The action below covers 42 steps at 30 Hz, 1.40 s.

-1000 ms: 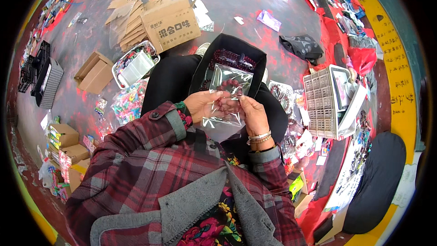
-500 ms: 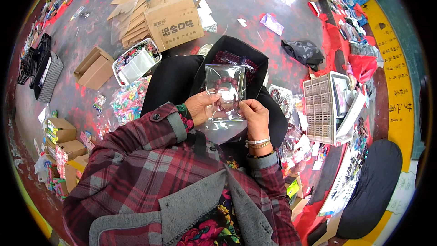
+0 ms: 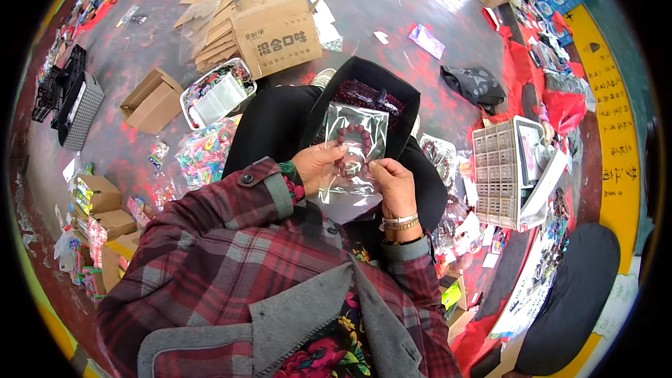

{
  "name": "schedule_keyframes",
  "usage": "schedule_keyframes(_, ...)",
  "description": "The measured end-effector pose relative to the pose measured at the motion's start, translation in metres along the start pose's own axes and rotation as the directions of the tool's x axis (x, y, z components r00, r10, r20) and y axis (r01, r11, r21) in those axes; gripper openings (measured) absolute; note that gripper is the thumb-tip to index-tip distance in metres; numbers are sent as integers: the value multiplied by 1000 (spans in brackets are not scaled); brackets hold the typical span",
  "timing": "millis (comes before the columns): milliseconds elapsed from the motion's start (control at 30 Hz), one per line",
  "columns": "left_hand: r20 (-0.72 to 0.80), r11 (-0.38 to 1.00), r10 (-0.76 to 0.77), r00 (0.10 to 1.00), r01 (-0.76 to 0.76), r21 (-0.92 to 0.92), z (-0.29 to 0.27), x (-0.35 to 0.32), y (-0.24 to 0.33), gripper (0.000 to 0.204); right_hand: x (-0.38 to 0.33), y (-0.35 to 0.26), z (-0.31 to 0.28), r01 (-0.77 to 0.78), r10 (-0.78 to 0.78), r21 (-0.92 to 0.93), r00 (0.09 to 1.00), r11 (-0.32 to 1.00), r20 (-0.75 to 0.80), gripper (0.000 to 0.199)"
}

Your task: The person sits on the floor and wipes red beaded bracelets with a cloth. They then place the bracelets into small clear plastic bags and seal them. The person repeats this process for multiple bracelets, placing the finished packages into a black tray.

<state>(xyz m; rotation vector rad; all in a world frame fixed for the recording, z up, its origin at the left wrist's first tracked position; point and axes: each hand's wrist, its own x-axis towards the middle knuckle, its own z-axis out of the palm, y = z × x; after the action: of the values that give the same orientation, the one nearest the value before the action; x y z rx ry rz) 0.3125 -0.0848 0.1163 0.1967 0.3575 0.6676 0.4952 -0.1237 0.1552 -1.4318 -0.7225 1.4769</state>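
Note:
A clear plastic bag hangs between my two hands, above my lap. Inside it lies a dark red bead bracelet. My left hand is closed on the bag's left edge, its thumb over the front. On the other side, my right hand pinches the lower right of the bag between thumb and fingers. Just beyond the bag, a black open box rests between my knees. Dark red bead strings fill part of it, and the bag hides the box's near part.
To the left stand a white basket of small goods, an open cardboard box and bags of colourful items. Farther off are a large carton and flattened cardboard. At right stands a beige plastic crate beside red cloth.
The whole view has shifted slightly, so things sit a little farther right. Both hands keep their hold on the bag, and the bracelet shows more plainly as a ring inside it.

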Motion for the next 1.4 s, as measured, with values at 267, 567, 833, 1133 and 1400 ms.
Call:
schedule_keyframes(267, 15, 1000, 16, 1000, -16, 0, 9, 0, 3, 32, -2, -5, 5, 47, -48, -85, 999, 995, -8, 12)
schedule_keyframes(567, 32, 999, -30, 999, 29, 46, 0, 5, -5, 36, 5, 9, 7, 50, -50, 48, 999, 998, -10, 11)
schedule_keyframes(833, -13, 994, -25, 1000, 27, 110, 4, 2, -3, 37, 10, 15, 1, 72, -75, 92, 997, 993, 24, 15)
schedule_keyframes(1133, 90, 957, 288, 953, -286, -37, 21, 3, 20, 34, 1, 28, 10, -189, 75, 391, 955, 901, 288, 30)
schedule_keyframes(1400, -85, 948, 315, 945, -318, -27, 28, 3, 7, 29, -2, 28, 31, -140, 94, 383, 986, 913, 137, 11)
